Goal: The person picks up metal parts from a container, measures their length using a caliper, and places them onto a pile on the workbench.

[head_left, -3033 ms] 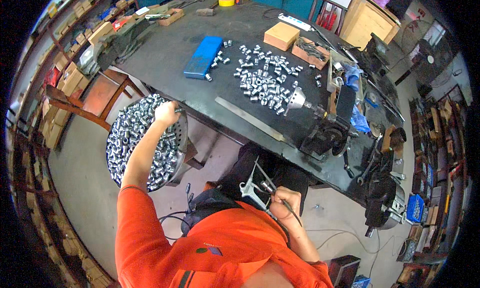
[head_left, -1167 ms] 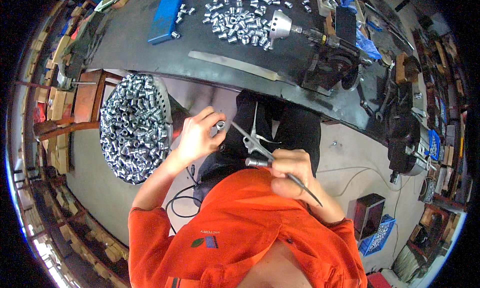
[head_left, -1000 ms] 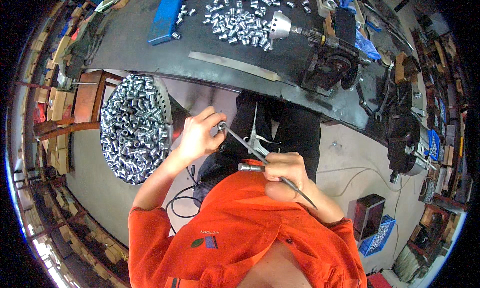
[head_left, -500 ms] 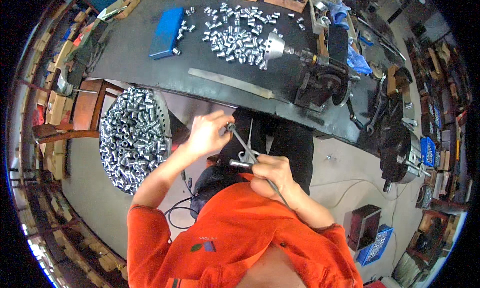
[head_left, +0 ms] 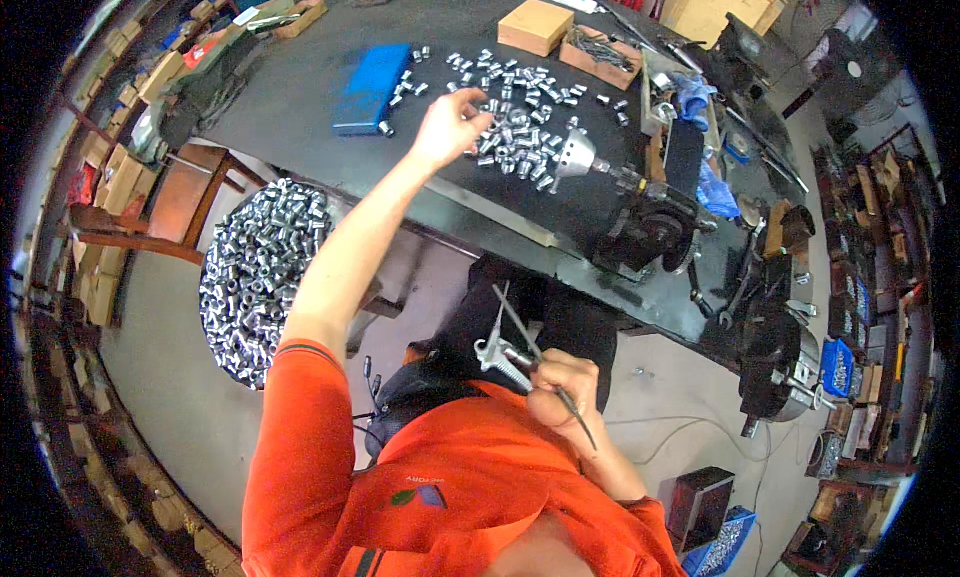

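Observation:
My left hand [head_left: 452,129] reaches over the bench to the left edge of a spread of small silvery metal fittings [head_left: 525,127]. Its fingers are bent, with thumb and forefinger apart; whether a fitting lies under the fingertips is hard to see. Close to my body, my right hand [head_left: 565,387] is closed around a thin grey metal rod [head_left: 515,319] that slants up past the fist. The same hand also grips a silvery tool that looks like an air blow gun [head_left: 492,353], with a slim nozzle and coiled spring. The fist hides its grip.
A round container heaped with fittings [head_left: 262,277] stands left, below bench height, by a wooden chair [head_left: 180,202]. On the bench [head_left: 290,107] are a blue box [head_left: 370,89], a flat bar [head_left: 490,215], a machine with a perforated cone [head_left: 575,157], and wooden boxes [head_left: 535,27].
My left hand has left the rod's tip and moved up and forward to the fittings on the bench. My right hand stays near my body with the rod and tool. The view has shifted.

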Tool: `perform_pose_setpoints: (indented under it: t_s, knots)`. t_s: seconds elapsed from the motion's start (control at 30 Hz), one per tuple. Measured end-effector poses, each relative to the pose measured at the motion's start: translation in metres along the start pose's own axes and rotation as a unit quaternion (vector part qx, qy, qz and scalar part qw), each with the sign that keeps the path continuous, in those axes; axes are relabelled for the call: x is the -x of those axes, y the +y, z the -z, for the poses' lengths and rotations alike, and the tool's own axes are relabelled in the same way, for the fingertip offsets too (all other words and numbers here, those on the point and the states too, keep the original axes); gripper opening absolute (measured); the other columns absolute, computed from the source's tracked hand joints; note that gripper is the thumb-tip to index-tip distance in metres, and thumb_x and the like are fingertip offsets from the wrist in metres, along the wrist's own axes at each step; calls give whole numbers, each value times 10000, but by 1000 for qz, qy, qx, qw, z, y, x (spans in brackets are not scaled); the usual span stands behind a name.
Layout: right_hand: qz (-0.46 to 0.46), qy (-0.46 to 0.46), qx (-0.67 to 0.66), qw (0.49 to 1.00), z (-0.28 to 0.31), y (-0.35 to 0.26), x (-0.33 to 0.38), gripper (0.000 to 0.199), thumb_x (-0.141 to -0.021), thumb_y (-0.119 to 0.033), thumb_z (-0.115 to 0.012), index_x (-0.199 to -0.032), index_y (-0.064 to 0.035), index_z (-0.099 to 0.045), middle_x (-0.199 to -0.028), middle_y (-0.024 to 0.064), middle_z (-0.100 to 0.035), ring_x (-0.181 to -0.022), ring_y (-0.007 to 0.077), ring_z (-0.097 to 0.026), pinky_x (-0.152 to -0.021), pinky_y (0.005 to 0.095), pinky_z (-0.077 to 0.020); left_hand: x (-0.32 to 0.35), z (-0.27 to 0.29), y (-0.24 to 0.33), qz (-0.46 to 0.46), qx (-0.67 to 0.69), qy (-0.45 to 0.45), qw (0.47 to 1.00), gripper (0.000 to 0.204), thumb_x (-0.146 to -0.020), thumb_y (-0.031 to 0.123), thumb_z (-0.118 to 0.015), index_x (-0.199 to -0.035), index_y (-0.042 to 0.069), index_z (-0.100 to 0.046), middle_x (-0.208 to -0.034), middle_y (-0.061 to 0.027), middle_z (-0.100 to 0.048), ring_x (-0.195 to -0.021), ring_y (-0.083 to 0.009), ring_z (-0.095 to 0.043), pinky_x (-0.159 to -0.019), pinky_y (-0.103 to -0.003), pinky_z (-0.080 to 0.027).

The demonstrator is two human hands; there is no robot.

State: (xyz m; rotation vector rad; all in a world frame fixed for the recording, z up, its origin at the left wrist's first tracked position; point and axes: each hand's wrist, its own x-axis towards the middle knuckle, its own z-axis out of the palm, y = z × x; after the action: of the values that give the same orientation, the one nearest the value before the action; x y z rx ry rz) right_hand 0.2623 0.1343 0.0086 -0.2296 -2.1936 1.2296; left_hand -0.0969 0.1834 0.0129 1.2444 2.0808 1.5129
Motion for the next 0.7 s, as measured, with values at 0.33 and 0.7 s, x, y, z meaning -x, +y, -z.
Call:
perform_pose_setpoints:
  t_s: [0.33, 0.7]
  knots:
    - [-29, -30, -28, 999, -8, 6, -1, 196, -546, -7, -544, -530, -49, -354, -521, 72, -359, -425, 225, -389, -408, 316, -285, 139, 176, -69, 146, -221, 1, 964, 255, -766, 76, -559, -993, 5, -653, -598, -99, -619, -471, -156, -605, -505, -301, -484]
    - [-35, -43, -17, 998, -7, 3, 2, 212, -557, -19, -566, -518, -61, -362, -513, 69, -373, -424, 218, -400, -404, 311, -286, 168, 156, -106, 211, -589, -35, 779, 345, -697, 367, -714, -740, 28, -669, -850, -181, -678, -819, -331, -672, -721, -440, -535]
